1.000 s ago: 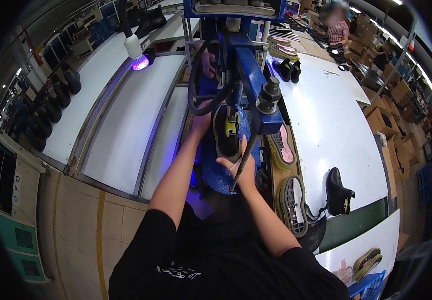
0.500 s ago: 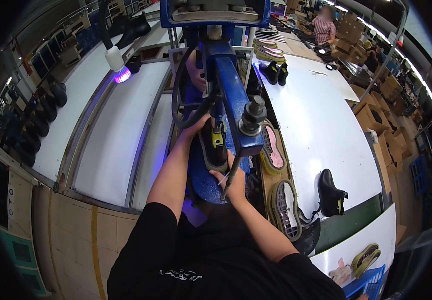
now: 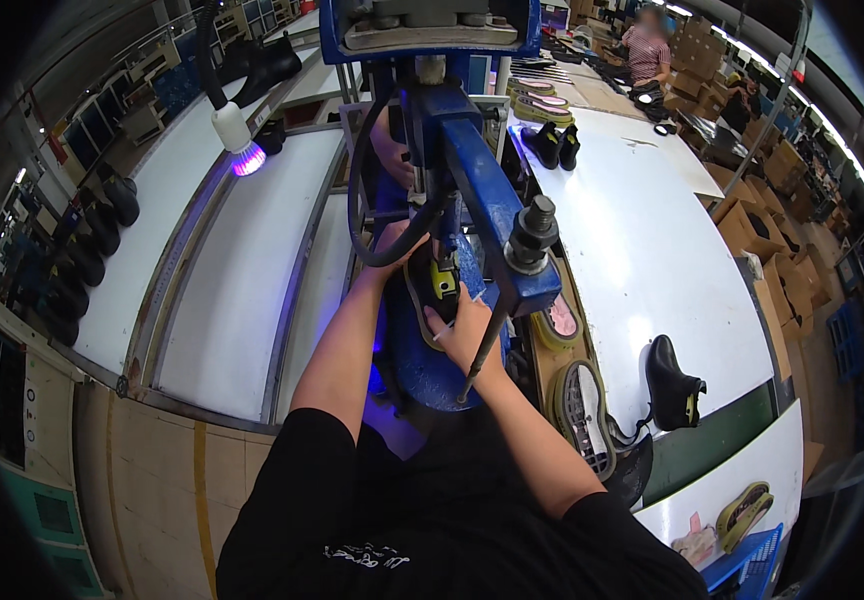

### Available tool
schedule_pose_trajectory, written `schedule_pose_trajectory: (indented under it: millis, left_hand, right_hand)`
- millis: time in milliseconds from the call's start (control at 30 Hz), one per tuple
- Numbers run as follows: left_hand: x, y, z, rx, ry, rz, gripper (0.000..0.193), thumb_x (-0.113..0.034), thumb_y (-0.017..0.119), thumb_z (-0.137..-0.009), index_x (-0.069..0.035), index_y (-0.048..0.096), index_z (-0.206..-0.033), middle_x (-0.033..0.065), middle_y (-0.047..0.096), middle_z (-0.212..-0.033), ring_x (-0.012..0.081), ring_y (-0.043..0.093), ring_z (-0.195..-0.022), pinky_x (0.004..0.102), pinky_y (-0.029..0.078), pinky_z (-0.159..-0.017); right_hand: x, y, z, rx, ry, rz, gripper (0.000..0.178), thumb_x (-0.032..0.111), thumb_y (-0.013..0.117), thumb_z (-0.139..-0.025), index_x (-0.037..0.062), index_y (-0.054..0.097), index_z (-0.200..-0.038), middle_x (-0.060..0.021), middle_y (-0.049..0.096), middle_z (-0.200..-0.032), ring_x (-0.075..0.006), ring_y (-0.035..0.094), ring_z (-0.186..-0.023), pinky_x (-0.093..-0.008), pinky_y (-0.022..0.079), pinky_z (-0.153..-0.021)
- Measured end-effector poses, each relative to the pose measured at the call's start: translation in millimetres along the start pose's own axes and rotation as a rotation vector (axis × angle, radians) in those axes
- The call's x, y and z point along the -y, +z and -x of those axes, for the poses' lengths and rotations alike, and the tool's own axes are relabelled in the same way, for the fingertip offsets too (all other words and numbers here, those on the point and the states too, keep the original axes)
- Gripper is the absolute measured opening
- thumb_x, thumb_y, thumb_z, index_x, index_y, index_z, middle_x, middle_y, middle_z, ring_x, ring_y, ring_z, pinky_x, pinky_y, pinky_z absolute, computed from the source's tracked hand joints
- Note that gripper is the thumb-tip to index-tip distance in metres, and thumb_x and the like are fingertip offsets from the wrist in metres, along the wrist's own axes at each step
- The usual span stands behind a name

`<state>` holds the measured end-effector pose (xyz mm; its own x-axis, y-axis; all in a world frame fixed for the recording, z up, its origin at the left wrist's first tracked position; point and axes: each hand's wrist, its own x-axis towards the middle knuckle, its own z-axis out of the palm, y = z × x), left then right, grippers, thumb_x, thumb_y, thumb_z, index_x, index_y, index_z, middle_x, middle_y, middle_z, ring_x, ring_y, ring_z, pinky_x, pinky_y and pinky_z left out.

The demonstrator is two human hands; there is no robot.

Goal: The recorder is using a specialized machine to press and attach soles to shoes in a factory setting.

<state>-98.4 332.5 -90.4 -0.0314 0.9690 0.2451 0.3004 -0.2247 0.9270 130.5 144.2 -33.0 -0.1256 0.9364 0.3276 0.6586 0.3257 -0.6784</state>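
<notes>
Black shoe (image 3: 420, 290) btwn hands (image 3: 469, 324), arms (image 3: 338, 355) stretched fwd, L farther out.

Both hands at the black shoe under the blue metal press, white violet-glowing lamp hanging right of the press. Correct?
Wrong side: the head view shows the white violet-glowing lamp hanging left of the blue metal press. Left hand and right hand are at the black shoe under it.

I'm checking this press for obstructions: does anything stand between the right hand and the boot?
Nothing visible does: the right hand holds the near end of the boot. The thin metal rod passes in front of that hand in this view, not between hand and boot.
</notes>
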Motion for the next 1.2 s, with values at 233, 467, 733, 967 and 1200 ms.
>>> schedule_pose_trajectory:
  millis: [233,467,733,967,1200]
  left_hand:
    - [17.0,-5.9,6.3,0.003,-0.022,-0.027,0.046,-0.041,0.058,-0.105,0.0,0.07,-0.121,0.0136,0.076,-0.099,0.024,0.07,-0.099,0.0415,0.051,-0.089]
    - [27.9,-19.5,3.1,-0.004,-0.054,-0.065,0.048,-0.043,0.056,-0.106,0.001,0.069,-0.121,0.0148,0.075,-0.098,0.0247,0.071,-0.098,0.0417,0.051,-0.088]
    - [45.5,-12.5,16.0,-0.039,-0.051,-0.117,0.051,-0.046,0.054,-0.107,0.001,0.069,-0.121,0.0162,0.075,-0.097,0.0255,0.071,-0.097,0.042,0.051,-0.088]
    - [47.1,-30.6,15.2,-0.079,-0.045,-0.157,0.053,-0.048,0.052,-0.108,0.001,0.069,-0.12,0.0175,0.074,-0.096,0.0263,0.071,-0.096,0.0422,0.051,-0.087]
    - [33.8,11.1,30.4,0.004,0.357,-0.223,0.063,-0.057,0.043,-0.11,-0.001,0.069,-0.103,0.0148,0.071,-0.084,0.0245,0.07,-0.081,0.0419,0.052,-0.074]
  right_hand:
    - [-15.4,16.2,-1.3,-0.028,-0.086,0.012,0.06,0.033,0.079,-0.089,-0.0103,0.061,-0.127,-0.0311,0.071,-0.094,-0.0468,0.07,-0.097,-0.0482,0.055,-0.089]
    - [-4.1,4.7,3.4,-0.036,-0.134,-0.055,0.064,0.027,0.08,-0.089,-0.009,0.055,-0.137,-0.0327,0.069,-0.116,-0.0482,0.067,-0.111,-0.0463,0.054,-0.095]
    - [-4.2,-0.6,3.1,0.013,-0.138,-0.138,0.062,0.023,0.077,-0.091,-0.0033,0.054,-0.142,-0.0305,0.064,-0.13,-0.0503,0.059,-0.124,-0.0503,0.049,-0.103]
    - [-2.3,7.3,1.0,0.023,-0.192,-0.132,0.063,0.031,0.073,-0.094,-0.0113,0.053,-0.137,-0.0321,0.067,-0.117,-0.0471,0.066,-0.111,-0.0522,0.045,-0.109]
    - [-22.0,-7.3,-1.5,0.122,-0.076,-0.099,0.074,0.031,0.072,-0.095,-0.0202,0.044,-0.14,-0.033,0.071,-0.105,-0.0442,0.071,-0.1,-0.0551,0.041,-0.116]
